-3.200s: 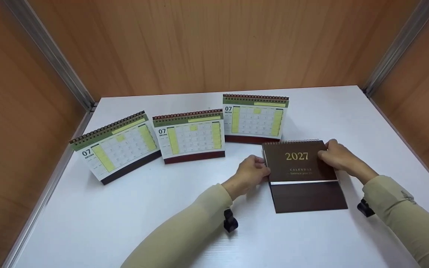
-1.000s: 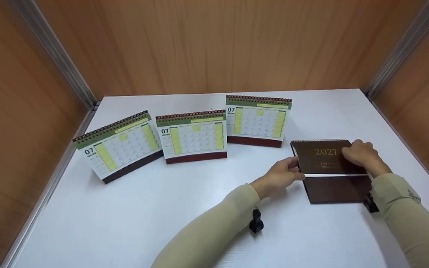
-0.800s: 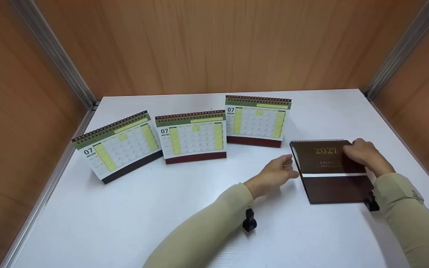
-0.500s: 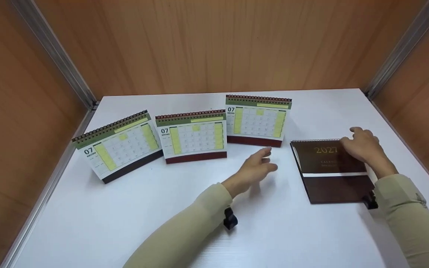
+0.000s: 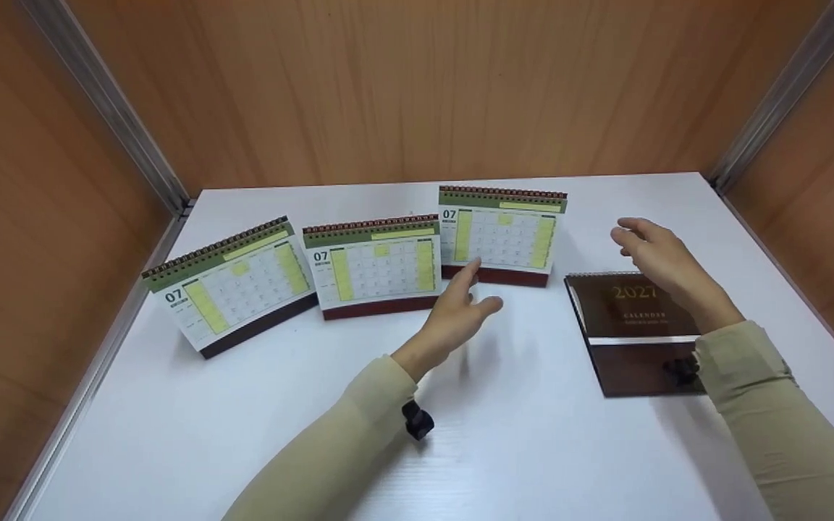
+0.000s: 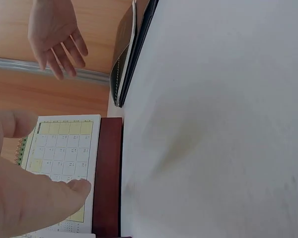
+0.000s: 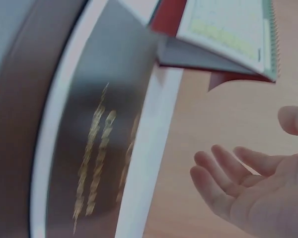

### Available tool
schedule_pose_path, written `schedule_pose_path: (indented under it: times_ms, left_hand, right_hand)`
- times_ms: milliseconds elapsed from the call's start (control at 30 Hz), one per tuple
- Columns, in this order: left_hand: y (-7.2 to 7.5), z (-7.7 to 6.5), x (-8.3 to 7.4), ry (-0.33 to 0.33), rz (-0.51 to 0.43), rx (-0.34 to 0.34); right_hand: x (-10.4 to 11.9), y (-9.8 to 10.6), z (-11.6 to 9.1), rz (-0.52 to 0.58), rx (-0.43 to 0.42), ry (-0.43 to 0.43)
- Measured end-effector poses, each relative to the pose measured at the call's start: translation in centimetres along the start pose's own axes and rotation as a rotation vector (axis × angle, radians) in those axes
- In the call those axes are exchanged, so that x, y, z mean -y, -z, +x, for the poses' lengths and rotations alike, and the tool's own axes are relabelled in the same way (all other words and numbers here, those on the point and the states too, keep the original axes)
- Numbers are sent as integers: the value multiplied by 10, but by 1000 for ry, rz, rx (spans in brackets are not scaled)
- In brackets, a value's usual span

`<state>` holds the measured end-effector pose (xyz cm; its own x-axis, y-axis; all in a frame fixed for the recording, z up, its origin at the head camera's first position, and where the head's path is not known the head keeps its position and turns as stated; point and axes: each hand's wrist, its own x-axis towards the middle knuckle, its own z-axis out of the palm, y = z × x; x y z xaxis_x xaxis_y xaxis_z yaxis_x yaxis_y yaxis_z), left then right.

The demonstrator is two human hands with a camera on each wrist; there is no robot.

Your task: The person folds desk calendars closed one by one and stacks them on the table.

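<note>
A brown desk calendar (image 5: 634, 311) marked 2027 in gold lies on the table at the right, its lower flap toward me. Over its upper right part hovers my right hand (image 5: 667, 264), fingers loosely bent and holding nothing. My left hand (image 5: 449, 318) is in the air with fingers spread, also holding nothing. Behind it stands a calendar with a dark red base (image 5: 500, 235), open at page 07. Just left of that is a second red-based calendar (image 5: 373, 268). The left wrist view shows my thumb (image 6: 54, 198) in front of a calendar page.
A third standing calendar, with a black base (image 5: 232, 286), is angled at the far left. All rest on a white table (image 5: 243, 434). Wooden panels (image 5: 424, 87) with metal corner strips enclose the table at the back and sides.
The brown calendar was slid to the right earlier. Since then my left hand has let go and moved left toward the standing calendars. My right hand has lifted off and shifted left.
</note>
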<state>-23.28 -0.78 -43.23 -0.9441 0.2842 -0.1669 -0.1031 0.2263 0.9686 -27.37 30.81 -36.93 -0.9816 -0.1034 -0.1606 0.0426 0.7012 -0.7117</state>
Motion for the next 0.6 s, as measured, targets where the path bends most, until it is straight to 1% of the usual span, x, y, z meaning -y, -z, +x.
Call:
schedule_pose_path:
  times_ms: [133, 300, 367, 467, 600]
  left_hand:
    - [0, -2, 2, -13, 41, -19]
    - [-3, -3, 3, -51, 94, -56]
    - [-4, -3, 4, -62, 107, -72]
    - [-6, -3, 5, -66, 101, -91]
    - [-7, -2, 7, -68, 82, -106]
  right_hand:
    - [15, -12, 9, 119, -32, 33]
    - [31, -24, 17, 232, -74, 40]
    - [36, -29, 20, 258, -92, 37]
    - [42, -35, 25, 288, -120, 26]
    - [45, -43, 31, 284, -145, 19]
